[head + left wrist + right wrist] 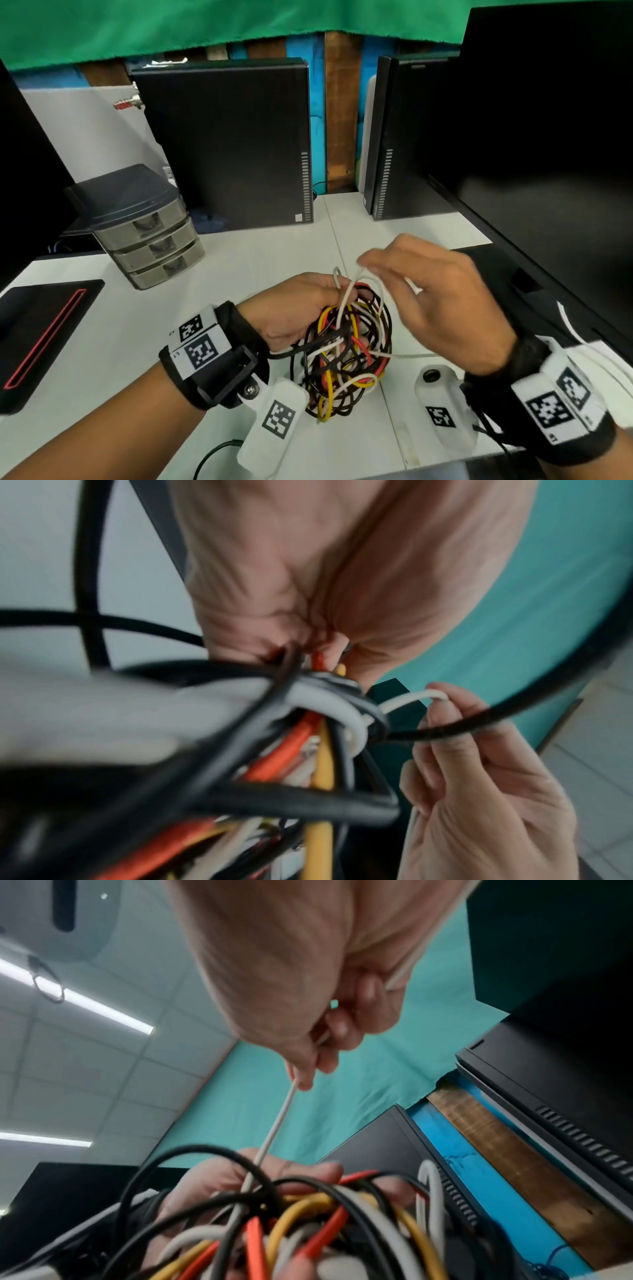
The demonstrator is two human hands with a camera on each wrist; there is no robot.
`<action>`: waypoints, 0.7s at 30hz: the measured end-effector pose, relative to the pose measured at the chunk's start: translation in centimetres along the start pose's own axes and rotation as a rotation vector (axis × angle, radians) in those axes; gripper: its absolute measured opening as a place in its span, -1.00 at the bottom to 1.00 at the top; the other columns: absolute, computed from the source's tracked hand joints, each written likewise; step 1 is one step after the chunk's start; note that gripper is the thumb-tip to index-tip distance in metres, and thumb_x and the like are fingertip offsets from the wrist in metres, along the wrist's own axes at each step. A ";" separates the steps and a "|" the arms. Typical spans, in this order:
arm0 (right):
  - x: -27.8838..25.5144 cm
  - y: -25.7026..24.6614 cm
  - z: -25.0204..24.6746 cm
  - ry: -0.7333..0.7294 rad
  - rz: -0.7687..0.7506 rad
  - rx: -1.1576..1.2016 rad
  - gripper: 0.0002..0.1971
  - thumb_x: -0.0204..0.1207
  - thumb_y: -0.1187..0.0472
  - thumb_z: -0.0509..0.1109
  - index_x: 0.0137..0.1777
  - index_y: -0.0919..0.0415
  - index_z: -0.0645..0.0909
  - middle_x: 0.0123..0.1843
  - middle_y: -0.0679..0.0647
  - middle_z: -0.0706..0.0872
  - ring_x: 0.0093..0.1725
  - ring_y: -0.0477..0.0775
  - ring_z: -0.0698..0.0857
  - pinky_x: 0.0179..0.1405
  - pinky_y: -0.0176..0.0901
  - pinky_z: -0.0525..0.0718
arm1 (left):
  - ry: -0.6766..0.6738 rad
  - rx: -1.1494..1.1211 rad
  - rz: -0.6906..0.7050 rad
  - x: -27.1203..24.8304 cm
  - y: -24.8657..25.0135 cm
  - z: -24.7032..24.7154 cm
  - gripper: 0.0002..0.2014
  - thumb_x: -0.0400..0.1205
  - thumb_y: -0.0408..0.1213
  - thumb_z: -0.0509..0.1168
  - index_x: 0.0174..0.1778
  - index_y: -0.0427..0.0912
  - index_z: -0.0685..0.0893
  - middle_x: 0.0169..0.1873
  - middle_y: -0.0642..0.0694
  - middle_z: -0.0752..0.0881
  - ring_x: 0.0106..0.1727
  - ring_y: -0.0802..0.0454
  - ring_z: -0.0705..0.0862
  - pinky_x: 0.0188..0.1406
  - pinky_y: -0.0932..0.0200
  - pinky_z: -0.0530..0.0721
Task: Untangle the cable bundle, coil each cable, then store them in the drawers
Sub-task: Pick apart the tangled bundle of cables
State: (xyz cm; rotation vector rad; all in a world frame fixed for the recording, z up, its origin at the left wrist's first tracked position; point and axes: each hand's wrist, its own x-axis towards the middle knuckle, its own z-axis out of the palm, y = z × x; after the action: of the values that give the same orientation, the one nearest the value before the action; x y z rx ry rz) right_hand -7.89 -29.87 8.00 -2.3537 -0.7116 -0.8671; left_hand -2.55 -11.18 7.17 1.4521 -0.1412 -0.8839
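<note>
1. Right hand [442, 305] above the cable bundle [346, 353]: thumb and fingertips [303, 1074] pinching a thin white cable [274, 1129], drawn taut up out of the tangle.
2. Left hand [294, 311] on the bundle's left side: fingers curled round its upper strands, gripping the mass and holding it just over the white desk [144, 329].
3. In the bundle: black, white, yellow and orange-red cables, thoroughly interlaced; not one strand seen lying free or coiled beside it.
4. Behind and to the left of the bundle, well apart: grey drawer unit [150, 240], three drawers, all closed.
5. Progress, judged from this: barely begun. First white strand only partly worked loose; left to do are the untangling of every cable, the coiling of each, and the storing in the drawers.
</note>
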 end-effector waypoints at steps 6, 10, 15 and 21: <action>0.5 -0.5 -0.4 0.308 0.151 0.054 -0.85 0.62 0.45 0.43 0.11 0.32 0.78 -0.24 0.01 0.66 -0.25 -0.19 0.57 -0.15 -0.45 0.49 | -0.018 -0.018 0.105 -0.2 1.0 1.0 -0.68 0.69 -0.34 0.28 0.33 -0.38 0.69 0.15 -0.36 0.76 -0.03 -0.11 0.76 0.10 0.08 0.76; 0.6 0.7 -0.5 0.273 0.281 0.086 -0.87 0.64 0.28 0.45 0.11 0.18 0.80 -0.17 -0.03 0.75 -0.25 -0.05 0.64 -0.21 -0.18 0.62 | -0.120 -0.116 0.085 -0.4 1.3 1.0 -0.51 0.62 -0.13 0.41 0.38 -0.38 0.66 0.19 -0.34 0.75 0.14 -0.18 0.71 0.33 -0.08 0.67; 0.1 1.5 0.4 0.189 0.312 -0.031 -0.83 0.62 0.09 0.43 0.06 0.09 0.83 -0.12 -0.07 0.79 -0.10 0.05 0.71 -0.07 0.13 0.71 | -0.168 -0.229 0.201 -0.8 1.2 -1.1 -0.60 0.64 -0.20 0.35 0.34 -0.32 0.69 0.18 -0.33 0.77 0.13 -0.18 0.80 0.27 -0.04 0.74; 0.3 0.2 -0.3 0.334 0.013 -0.087 -0.88 0.61 0.35 0.45 0.04 0.35 0.81 -0.07 0.17 0.79 -0.05 0.20 0.71 -0.02 -0.01 0.63 | 0.116 -0.308 0.341 -1.2 2.9 -3.8 -0.77 0.52 -0.39 0.33 0.07 -0.30 0.74 -0.21 -0.26 0.82 -0.37 0.00 0.81 -0.36 0.12 0.83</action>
State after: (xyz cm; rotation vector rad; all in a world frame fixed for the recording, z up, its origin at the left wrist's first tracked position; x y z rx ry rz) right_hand -7.71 -30.14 8.36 -2.2057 -0.5284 -1.2685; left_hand 0.07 -7.85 9.58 1.1448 -0.1529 -0.5156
